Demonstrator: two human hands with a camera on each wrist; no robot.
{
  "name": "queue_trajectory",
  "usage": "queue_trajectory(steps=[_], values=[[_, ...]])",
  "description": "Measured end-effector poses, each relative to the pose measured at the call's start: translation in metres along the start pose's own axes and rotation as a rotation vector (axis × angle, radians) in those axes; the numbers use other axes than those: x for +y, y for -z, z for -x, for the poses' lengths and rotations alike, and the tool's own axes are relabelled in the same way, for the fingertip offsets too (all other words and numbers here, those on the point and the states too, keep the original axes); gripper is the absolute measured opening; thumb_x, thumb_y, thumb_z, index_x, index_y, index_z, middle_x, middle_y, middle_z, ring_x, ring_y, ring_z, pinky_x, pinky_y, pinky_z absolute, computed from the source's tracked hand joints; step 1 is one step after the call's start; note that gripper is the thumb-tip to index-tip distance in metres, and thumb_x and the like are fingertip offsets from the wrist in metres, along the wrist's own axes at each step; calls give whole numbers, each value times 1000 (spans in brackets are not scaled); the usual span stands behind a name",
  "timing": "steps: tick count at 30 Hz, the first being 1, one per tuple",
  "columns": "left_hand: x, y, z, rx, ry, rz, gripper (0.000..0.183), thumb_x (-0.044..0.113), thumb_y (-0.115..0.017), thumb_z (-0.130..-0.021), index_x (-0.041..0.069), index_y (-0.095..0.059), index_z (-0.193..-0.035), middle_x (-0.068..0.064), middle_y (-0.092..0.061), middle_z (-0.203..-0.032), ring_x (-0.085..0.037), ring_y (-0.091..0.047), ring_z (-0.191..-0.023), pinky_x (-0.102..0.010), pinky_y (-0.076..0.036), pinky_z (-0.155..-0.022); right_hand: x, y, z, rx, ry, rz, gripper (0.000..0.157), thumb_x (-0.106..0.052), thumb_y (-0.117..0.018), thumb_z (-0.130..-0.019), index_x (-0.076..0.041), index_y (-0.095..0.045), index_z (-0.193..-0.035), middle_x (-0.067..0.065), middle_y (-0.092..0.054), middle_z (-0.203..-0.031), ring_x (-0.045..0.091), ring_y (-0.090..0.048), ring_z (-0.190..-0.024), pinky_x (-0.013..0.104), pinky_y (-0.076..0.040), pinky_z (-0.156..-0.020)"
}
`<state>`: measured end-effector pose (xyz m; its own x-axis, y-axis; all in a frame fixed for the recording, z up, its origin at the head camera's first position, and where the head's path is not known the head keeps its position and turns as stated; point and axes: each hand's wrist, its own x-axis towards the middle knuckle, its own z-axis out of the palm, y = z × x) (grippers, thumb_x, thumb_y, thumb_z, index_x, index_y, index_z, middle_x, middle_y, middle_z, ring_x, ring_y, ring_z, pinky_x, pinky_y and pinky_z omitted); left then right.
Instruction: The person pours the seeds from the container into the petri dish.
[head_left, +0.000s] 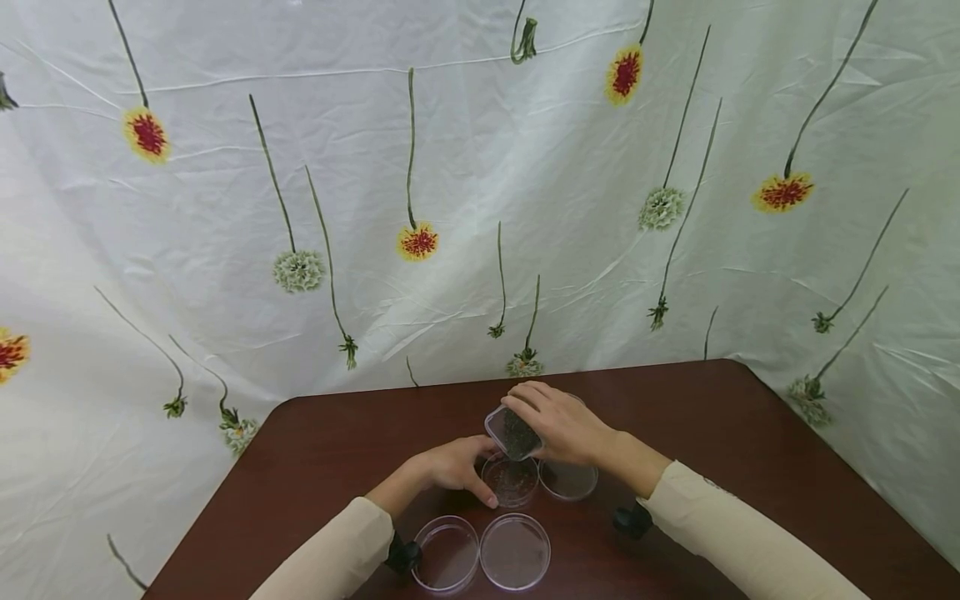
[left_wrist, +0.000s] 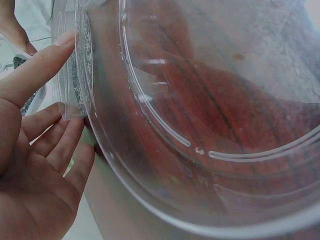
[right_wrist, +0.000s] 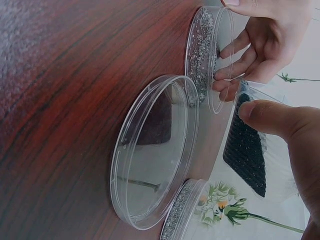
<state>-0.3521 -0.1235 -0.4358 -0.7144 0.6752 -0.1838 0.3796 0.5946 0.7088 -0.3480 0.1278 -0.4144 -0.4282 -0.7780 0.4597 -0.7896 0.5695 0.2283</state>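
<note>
My right hand (head_left: 558,423) grips a clear plastic container (head_left: 516,435) of dark grains, tilted over a petri dish (head_left: 510,492). In the right wrist view, the thumb presses the container's side and black grains (right_wrist: 245,145) are banked against one wall. Around the rim of that petri dish lie the thumb and fingers of my left hand (head_left: 453,464), holding it on the table. Grey granules (right_wrist: 201,55) cover its bottom. Just right of it sits a second round clear dish (head_left: 568,481), which looks bare inside.
Two more clear round dishes (head_left: 445,554) stand side by side nearer me on the dark red-brown table (head_left: 360,433). Another dish with grey granules (right_wrist: 182,210) is behind, partly hidden by my right hand in the head view. A flower-print cloth (head_left: 465,167) hangs beyond the table.
</note>
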Motion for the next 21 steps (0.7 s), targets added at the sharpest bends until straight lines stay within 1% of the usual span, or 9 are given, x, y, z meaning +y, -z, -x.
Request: queue_trajectory(steps=[11, 16, 21], values=[[0, -1, -1, -4, -22, 10, 77, 10, -93, -78, 7, -55, -145, -4, -58, -139, -32, -53, -131, -53, -40, -111, 0, -2, 0, 14, 22, 8, 100, -37, -101, -66, -4, -51, -147, 13, -53, -141, 32, -50, -134, 43, -46, -106], [0, -1, 0, 3, -9, 5, 78, 11, -93, -78, 7, -55, -145, -5, -57, -139, -32, -52, -131, -53, -39, -111, -1, -1, -1, 4, 15, 16, 100, -37, -100, -67, -5, -50, -147, 12, -53, -142, 31, -49, -135, 42, -45, -107], [-1, 0, 1, 4, -7, 6, 78, 10, -93, -77, 7, -55, -145, -5, -58, -140, -32, -52, -132, -53, -39, -111, -1, -1, -1, 12, 21, 22, 101, -38, -101, -66, -4, -51, -147, 13, -53, -141, 32, -50, -134, 43, -46, -107]])
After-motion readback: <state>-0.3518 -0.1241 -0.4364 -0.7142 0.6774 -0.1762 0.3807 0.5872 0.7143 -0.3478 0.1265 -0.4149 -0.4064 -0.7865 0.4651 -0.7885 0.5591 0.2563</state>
